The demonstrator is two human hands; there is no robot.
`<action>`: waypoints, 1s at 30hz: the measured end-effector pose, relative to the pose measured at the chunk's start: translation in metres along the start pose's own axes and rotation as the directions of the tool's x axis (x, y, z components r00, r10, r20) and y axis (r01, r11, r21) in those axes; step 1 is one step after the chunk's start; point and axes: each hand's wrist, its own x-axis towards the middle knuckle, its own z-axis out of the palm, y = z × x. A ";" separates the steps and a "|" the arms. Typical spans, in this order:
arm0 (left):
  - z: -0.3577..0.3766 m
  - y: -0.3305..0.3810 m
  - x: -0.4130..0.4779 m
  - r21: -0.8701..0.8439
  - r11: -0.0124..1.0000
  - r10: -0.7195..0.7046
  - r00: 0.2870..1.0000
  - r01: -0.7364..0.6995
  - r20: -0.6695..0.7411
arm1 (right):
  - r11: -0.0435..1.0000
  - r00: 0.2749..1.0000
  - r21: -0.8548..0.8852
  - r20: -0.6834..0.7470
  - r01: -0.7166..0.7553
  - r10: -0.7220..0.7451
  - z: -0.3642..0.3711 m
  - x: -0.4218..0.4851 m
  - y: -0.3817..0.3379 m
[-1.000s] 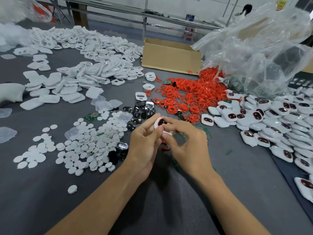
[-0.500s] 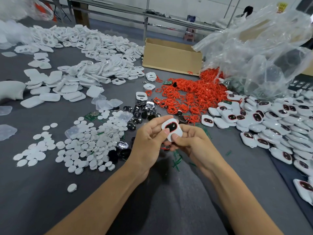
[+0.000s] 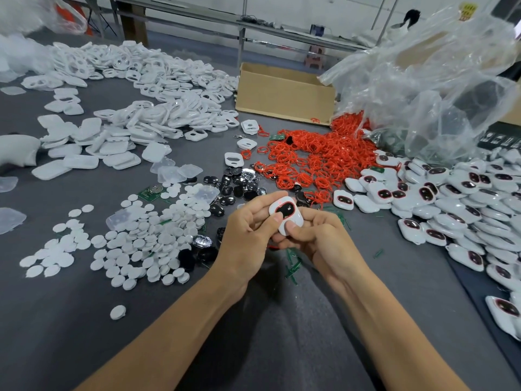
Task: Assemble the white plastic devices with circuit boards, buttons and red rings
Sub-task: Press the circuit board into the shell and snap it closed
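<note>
Both hands meet at centre, above grey table (image 3: 84, 320). Left hand (image 3: 248, 230) curls round white device (image 3: 284, 218) from left, thumb on its face. Right hand (image 3: 318, 238) grips lower end, thumb pressing front. Device's dark oval (image 3: 284, 209), red-rimmed, faces up. Red rings (image 3: 315, 159) heaped just beyond. Finished devices (image 3: 465, 198) piled right. Black buttons (image 3: 236, 184) and white discs (image 3: 146, 238) spread left.

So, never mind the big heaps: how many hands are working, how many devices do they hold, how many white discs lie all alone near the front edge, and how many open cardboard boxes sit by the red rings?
Hands: 2, left hand and right hand
Held white device: 1
Lone white disc: 1
Open cardboard box: 1
Total: 5
</note>
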 end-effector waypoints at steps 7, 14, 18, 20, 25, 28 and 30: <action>-0.003 -0.002 0.002 0.023 1.000 -0.010 0.999 0.011 -0.044 | 0.994 0.994 0.056 0.058 -0.093 0.090 0.000 0.002 0.000; -0.008 -0.001 0.002 0.040 0.999 0.002 0.996 0.001 -0.088 | 0.966 0.955 0.214 -0.225 -0.144 0.193 -0.031 0.002 -0.019; -0.008 -0.002 0.002 0.039 0.999 -0.001 0.995 0.005 -0.098 | 0.931 0.879 0.356 -0.464 0.076 0.106 -0.071 0.002 -0.036; -0.008 -0.003 0.003 0.037 0.999 0.004 0.996 0.000 -0.091 | 0.926 0.827 0.351 -0.556 0.140 0.086 -0.089 0.001 -0.041; -0.008 -0.004 0.003 0.020 1.000 0.006 0.996 -0.005 -0.094 | 0.938 0.833 0.337 -0.539 0.078 0.125 -0.122 0.002 -0.048; -0.006 -0.005 0.003 0.025 1.000 0.003 0.996 -0.001 -0.088 | 0.929 0.805 0.343 -0.585 0.140 0.095 -0.152 0.009 -0.070; -0.005 -0.005 0.004 0.028 1.000 0.003 0.996 -0.001 -0.084 | 0.938 0.750 0.284 -0.661 0.197 0.043 -0.181 0.017 -0.088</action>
